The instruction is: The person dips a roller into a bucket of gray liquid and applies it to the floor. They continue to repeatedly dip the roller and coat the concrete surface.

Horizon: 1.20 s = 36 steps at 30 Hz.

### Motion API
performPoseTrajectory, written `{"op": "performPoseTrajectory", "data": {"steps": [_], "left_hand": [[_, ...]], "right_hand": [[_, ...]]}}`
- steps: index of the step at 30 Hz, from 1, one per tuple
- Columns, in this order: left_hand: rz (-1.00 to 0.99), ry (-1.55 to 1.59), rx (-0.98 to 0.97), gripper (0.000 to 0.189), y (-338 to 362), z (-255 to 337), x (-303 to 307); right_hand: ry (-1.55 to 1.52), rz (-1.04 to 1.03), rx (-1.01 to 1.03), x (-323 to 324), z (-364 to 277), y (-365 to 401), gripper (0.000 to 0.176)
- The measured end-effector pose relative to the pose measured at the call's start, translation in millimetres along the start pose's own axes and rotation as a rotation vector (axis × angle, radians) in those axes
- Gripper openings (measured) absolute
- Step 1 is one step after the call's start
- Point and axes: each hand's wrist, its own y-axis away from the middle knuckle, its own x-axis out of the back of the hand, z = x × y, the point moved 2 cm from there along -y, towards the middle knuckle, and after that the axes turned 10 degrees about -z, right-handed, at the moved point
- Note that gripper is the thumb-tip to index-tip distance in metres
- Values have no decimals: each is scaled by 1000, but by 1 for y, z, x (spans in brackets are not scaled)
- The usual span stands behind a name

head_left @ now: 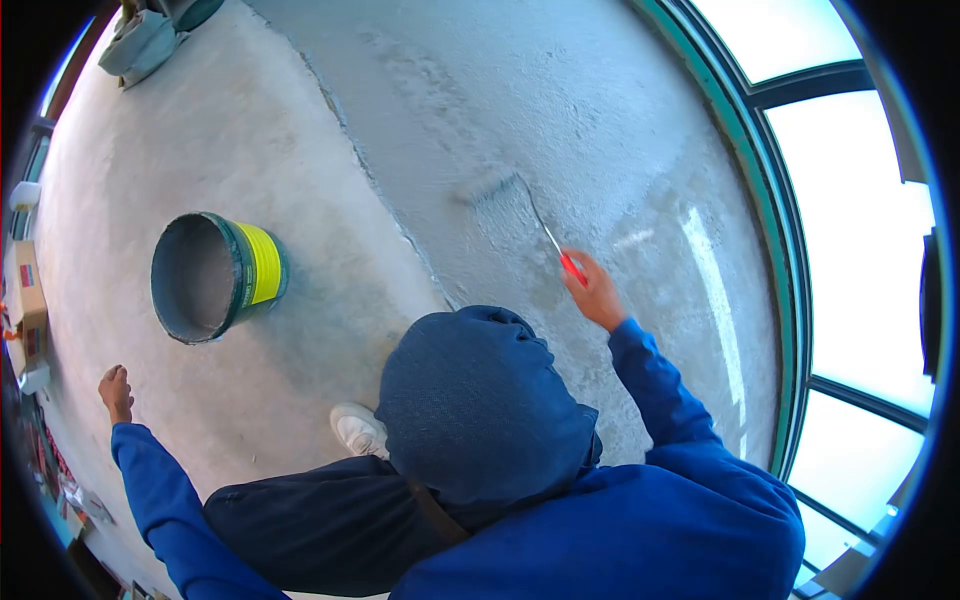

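Note:
My right hand is closed around the red handle of a paint roller with a bent metal rod. The roller head, smeared by motion, rests on the wet grey coating on the floor. Out at the lower left, my left hand has its fingers curled in, with nothing visible in them. Between the hands, nearer the left one, a dark green bucket with a yellow label stands on the pale floor, its inside coated grey.
A ragged edge divides pale floor from coated floor. Green-framed windows line the right. Cardboard boxes lie far left; a grey cloth-like bundle sits top left. Dark blue rounded fabric and a white shoe are near the centre.

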Motion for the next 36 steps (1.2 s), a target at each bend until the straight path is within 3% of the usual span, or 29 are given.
{"op": "performPoseTrajectory", "data": {"steps": [5,11,15,22,27,32,36], "left_hand": [[-13,16,-28,34,13,11,1],[2,20,-36,34,24,21,3],[-43,18,-3,35,6,1,5],[-26,-4,8,34,-5,1,-8],[-56,-8,-9,34,-13,8,-14],[-54,-10,4,33,-9,-1,-3],[-59,37,42,34,-8,-13,4]], "right_hand": [[27,33,162,-21,-18,-145,37],[24,-76,13,-13,-56,-209,39],[101,-13,172,-13,-22,-147,39],[37,-66,-97,2,17,65,41],[-6,-93,-325,25,17,164,40],[-22,-92,-361,22,17,193,39],[-12,-25,-260,3,25,150,38]]}}
